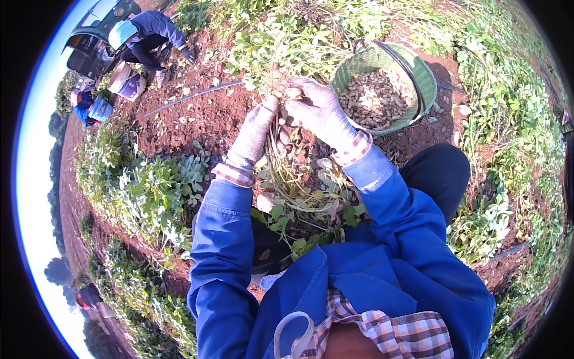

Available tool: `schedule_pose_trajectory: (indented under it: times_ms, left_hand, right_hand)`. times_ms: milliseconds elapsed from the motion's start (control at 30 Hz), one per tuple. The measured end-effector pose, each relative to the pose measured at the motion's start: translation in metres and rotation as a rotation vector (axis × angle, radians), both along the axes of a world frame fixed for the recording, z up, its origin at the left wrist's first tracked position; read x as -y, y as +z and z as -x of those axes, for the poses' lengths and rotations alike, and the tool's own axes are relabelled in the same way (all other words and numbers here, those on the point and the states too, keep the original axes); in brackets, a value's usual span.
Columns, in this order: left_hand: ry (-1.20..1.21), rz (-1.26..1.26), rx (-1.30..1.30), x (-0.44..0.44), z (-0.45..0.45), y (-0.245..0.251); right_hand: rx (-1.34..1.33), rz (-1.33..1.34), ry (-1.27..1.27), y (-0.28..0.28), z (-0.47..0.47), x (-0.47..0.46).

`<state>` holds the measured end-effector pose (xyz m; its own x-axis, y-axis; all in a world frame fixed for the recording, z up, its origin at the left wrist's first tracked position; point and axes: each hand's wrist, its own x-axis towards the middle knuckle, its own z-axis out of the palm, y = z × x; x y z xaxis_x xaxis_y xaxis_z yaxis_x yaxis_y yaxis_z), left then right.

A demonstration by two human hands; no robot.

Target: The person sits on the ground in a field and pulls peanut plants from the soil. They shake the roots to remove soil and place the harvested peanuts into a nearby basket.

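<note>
Gloved in pale fabric, my left hand (256, 130) grips a peanut plant (279, 172) near its roots. The stems hang down between my forearms, and the green leaves lie close to my lap. My right hand (320, 112), also gloved, closes around peanut pods (293, 93) at the root end. Fine roots stick out above both hands, and a few pods (284, 136) dangle just below the fingers. Just right of my right hand stands a green woven basket (429, 89) with a dark handle, partly filled with peanuts (376, 98).
Red soil (193, 121) with scattered leaves stretches ahead on the left. Leafy peanut plants (287, 40) lie beyond my hands. At upper left a person (154, 31) bends beside a white-and-purple bucket (130, 83). Another person (83, 107) is near a blue bucket (101, 109). A vehicle (92, 40) stands behind them.
</note>
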<state>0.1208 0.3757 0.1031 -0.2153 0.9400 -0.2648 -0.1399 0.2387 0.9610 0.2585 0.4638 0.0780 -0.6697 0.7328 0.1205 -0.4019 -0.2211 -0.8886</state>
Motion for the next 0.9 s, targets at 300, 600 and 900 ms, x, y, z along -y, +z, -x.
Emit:
schedule_pose_trajectory:
  times_ms: [300, 600, 900]
  left_hand:
    - [-0.055, -0.035, 0.079, 0.006, -0.004, 0.007]
    - [-0.010, -0.150, 0.192, 0.004, -0.019, 0.006]
    - [0.146, -0.219, 0.374, 0.003, 0.000, -0.003]
  right_hand:
    - [-0.022, 0.028, 0.128, 0.008, -0.002, -0.013]
    - [-0.469, 0.744, 0.089, -0.006, 0.017, 0.000]
    - [-0.585, 0.859, 0.094, -0.036, 0.004, -0.022]
